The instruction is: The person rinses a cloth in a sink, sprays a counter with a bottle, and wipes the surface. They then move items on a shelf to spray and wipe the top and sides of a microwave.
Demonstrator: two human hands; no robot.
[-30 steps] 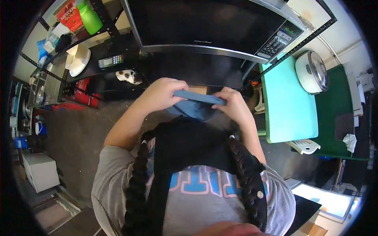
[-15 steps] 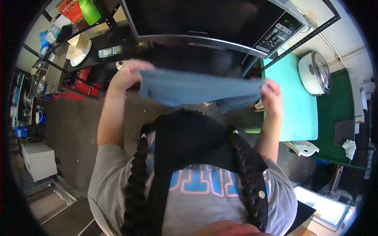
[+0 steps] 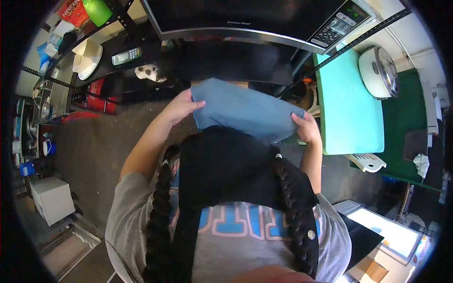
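A blue-grey cloth [image 3: 245, 106] is stretched between my two hands, in front of the chest and the black apron [image 3: 222, 160]. At its left end, my left hand [image 3: 181, 107] pinches the edge with the thumb on top. The opposite end is gripped by my right hand [image 3: 307, 127], also thumb uppermost. Between them the cloth hangs fairly flat and slopes down to the right. Its lower edge reaches the top of the apron, and the fingers beneath it are partly hidden.
Ahead stands a microwave [image 3: 236, 21] above a black shelf [image 3: 231, 61]. A card terminal [image 3: 126, 56] and a spotted black-and-white object [image 3: 148, 72] lie to its left. On the right are a turquoise table [image 3: 349, 108], a white rice cooker [image 3: 377, 73] and a slotted white handle [image 3: 368, 162].
My hands have come closer together, the left moving right and downward, the right slightly left and downward. The cloth shows a broader face, and the spotted object is now uncovered.
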